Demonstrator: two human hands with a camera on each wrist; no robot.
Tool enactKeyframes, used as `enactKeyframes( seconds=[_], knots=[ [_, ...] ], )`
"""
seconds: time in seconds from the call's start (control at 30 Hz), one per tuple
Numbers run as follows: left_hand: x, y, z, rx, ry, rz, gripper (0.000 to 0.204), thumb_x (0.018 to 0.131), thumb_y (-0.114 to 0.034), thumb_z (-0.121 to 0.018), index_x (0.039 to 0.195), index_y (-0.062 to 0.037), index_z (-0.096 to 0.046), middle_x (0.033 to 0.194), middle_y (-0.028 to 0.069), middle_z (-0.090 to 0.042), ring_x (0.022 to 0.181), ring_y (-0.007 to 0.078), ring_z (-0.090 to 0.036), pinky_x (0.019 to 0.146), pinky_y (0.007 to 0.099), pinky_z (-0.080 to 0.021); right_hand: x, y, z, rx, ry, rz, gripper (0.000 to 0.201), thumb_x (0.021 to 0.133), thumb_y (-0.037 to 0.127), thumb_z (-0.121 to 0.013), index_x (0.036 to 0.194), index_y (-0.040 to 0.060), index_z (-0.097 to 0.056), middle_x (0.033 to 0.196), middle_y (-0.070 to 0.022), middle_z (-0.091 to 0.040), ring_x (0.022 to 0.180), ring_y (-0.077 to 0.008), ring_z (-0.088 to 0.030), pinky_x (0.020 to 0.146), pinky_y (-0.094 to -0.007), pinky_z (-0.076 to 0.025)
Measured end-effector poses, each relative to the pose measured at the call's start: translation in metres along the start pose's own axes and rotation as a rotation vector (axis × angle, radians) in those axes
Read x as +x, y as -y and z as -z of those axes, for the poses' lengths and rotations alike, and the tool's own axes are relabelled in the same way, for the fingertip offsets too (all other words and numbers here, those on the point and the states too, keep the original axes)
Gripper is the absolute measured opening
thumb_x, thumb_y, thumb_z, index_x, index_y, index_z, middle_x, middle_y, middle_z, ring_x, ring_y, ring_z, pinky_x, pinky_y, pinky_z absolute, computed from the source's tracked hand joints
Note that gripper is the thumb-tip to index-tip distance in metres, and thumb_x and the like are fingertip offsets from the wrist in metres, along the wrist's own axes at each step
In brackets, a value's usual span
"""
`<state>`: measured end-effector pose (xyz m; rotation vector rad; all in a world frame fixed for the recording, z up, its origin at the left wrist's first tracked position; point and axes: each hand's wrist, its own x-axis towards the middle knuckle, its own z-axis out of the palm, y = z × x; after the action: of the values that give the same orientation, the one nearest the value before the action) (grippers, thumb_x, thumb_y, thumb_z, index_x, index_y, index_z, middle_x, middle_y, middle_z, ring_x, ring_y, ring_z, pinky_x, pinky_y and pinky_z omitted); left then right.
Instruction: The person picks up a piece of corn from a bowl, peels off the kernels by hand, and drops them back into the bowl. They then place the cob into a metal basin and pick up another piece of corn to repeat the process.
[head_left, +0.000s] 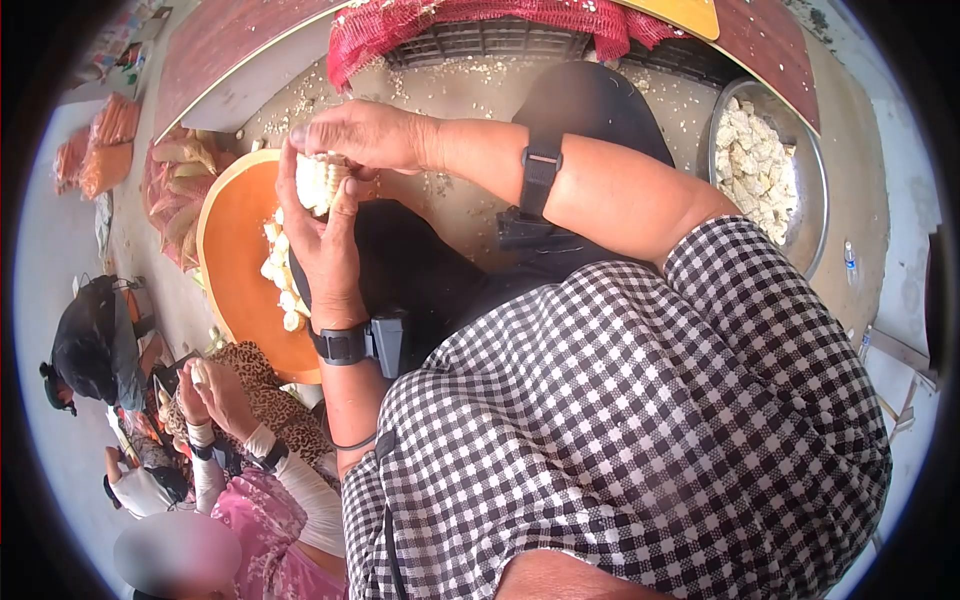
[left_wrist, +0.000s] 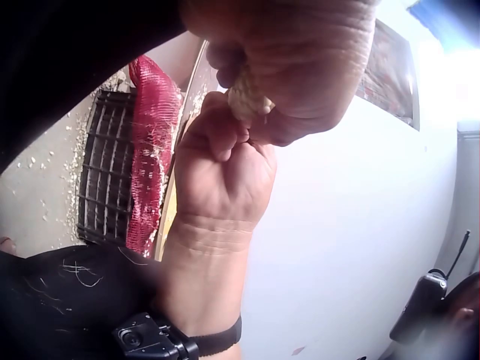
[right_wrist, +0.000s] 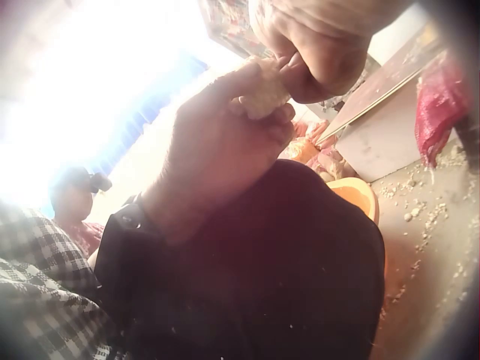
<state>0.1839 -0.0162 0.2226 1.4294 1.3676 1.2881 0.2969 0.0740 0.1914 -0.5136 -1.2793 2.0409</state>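
Both hands' fingers [head_left: 345, 195] grip corn cob [head_left: 315, 180]; orange basin [head_left: 235, 250] below; steel bowl [head_left: 815, 190] rt.

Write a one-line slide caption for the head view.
Both hands, left and right, grip a pale corn cob above an orange basin.

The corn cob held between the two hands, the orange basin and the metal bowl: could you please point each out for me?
corn cob [head_left: 316, 182], head view, on the pale kernels showing between the hands.
orange basin [head_left: 240, 290], head view, on its bare inner wall.
metal bowl [head_left: 812, 215], head view, on its right rim.
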Motion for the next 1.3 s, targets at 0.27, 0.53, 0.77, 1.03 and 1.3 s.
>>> enactKeyframes(
  seconds=[0.27,0.53,0.77,1.03,1.3],
  knots=[
    [0.002,0.003,0.001,0.076,0.001,-0.005,0.071,0.081,-0.025,-0.069,0.137,0.0006,-0.033,0.13,0.0131,-0.042,0.117,0.0208,-0.045,0.098,0.033,-0.038,0.0,-0.003,0.006,-0.268,0.011,0.108,0.038,0.092,0.041,-0.052,0.084,0.0034,-0.054,0.066,-0.0043,-0.057,0.055,-0.0093,-0.055,0.048,-0.0246,-0.046],
    [0.002,0.007,0.003,0.092,0.021,-0.021,0.07,0.081,-0.024,-0.069,0.136,0.002,-0.034,0.127,0.0129,-0.043,0.116,0.0212,-0.046,0.097,0.0329,-0.039,0.007,-0.017,0.012,-0.415,-0.036,0.183,0.034,0.095,0.036,-0.047,0.087,0.0033,-0.054,0.071,-0.0033,-0.058,0.062,-0.0108,-0.057,0.051,-0.0254,-0.048],
    [-0.001,-0.001,-0.004,0.096,0.014,-0.003,0.068,0.082,-0.017,-0.068,0.136,0.0029,-0.033,0.121,0.0113,-0.046,0.109,0.0197,-0.05,0.089,0.0299,-0.045,0.0,0.0,0.008,-0.249,-0.022,0.008,0.045,0.089,0.048,-0.054,0.091,0.0032,-0.057,0.072,-0.0038,-0.058,0.064,-0.0099,-0.057,0.049,-0.0251,-0.047],
    [-0.013,-0.024,0.016,0.011,0.036,0.024,0.069,0.08,-0.019,-0.068,0.136,0.0025,-0.034,0.128,0.0138,-0.045,0.114,0.0204,-0.048,0.096,0.0313,-0.04,-0.01,0.016,-0.019,-0.329,0.047,0.109,0.042,0.089,0.045,-0.055,0.091,0.0039,-0.057,0.071,-0.0016,-0.056,0.058,-0.0077,-0.052,0.046,-0.022,-0.042],
    [-0.04,-0.06,0.051,-0.058,0.024,0.12,0.073,0.077,-0.021,-0.07,0.137,0.001,-0.034,0.119,0.011,-0.051,0.107,0.0169,-0.051,0.094,0.0309,-0.04,-0.016,0.011,-0.064,0.163,0.051,-0.2,0.022,0.097,0.023,-0.044,0.092,0.0031,-0.052,0.076,-0.0016,-0.049,0.056,-0.0053,-0.042,0.042,-0.0181,-0.033]
  ],
)
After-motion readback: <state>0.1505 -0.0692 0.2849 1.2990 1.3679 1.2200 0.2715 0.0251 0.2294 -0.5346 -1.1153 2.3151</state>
